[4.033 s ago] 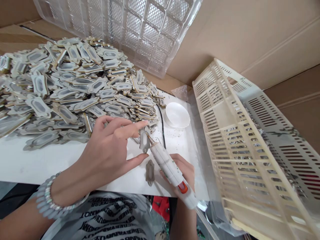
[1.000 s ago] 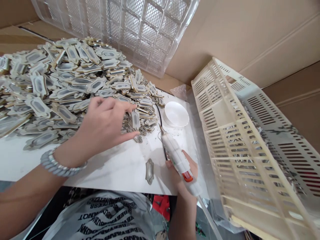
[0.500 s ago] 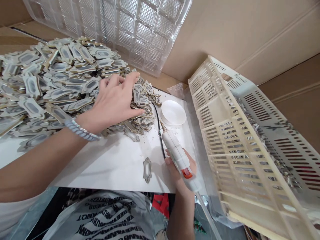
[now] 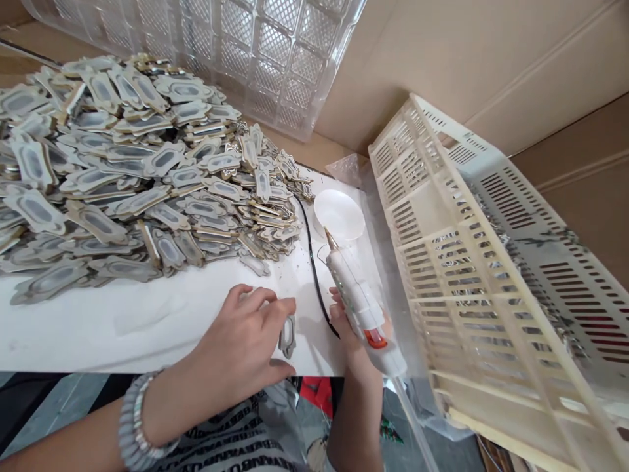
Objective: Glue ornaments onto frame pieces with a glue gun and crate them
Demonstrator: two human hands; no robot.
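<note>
My left hand (image 4: 250, 337), with a beaded bracelet at the wrist, is at the front of the white board (image 4: 162, 314). Its fingers and thumb are spread apart around a single small grey frame-shaped plate (image 4: 288, 335); whether a fingertip touches it I cannot tell. My right hand (image 4: 354, 337) grips a white hot glue gun (image 4: 356, 295) with an orange part. The nozzle points up and away, close to a white round dish (image 4: 339, 215), and a clear glue stick sticks out of the rear. A big pile of similar plates (image 4: 162, 164) covers the board's far left.
To the right stands a cream plastic basket (image 4: 427, 262), tilted, with shiny metal pieces inside. A clear compartment tray (image 4: 275, 59) leans at the back by cardboard walls (image 4: 472, 59). A black cord (image 4: 313, 262) runs over the board beside the glue gun.
My left hand has come back from the pile towards me, down to the single plate at the front edge. The right hand with the glue gun has hardly moved.
</note>
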